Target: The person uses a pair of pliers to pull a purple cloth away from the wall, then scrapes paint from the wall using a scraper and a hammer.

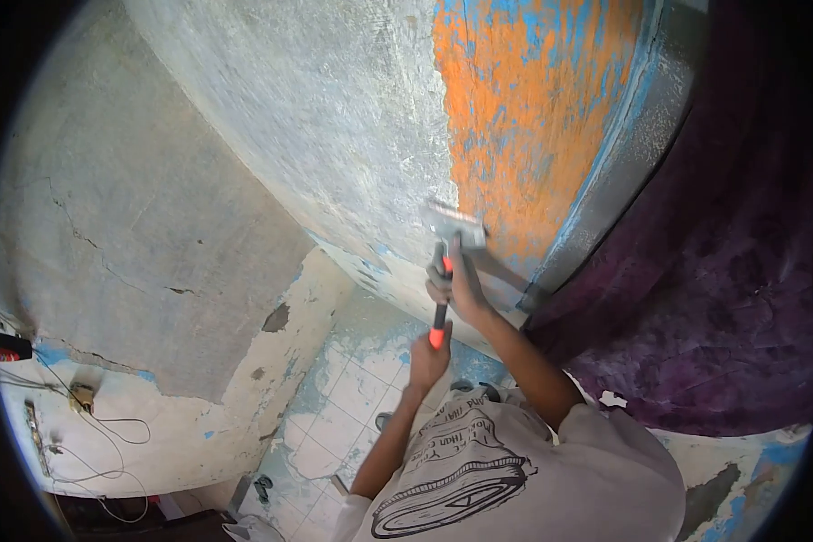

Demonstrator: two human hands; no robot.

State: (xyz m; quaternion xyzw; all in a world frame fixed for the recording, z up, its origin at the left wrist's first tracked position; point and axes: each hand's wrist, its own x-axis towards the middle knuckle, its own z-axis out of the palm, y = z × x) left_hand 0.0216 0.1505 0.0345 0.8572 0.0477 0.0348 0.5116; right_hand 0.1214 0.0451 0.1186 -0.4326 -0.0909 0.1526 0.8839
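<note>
- Left hand (429, 357) fingers wrap the scraper (444, 271) handle's orange end, steadying it.
- Right hand (456, 280) fingers grip higher, pressing the blade flat.
- Just beyond the fingers, the blade meets the wall (334, 117) beside orange paint (533, 108).

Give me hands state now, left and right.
Left hand: closed on the bottom end of the orange-and-black handled metal scraper.
Right hand: closed on the same handle, just below the blade.
</note>
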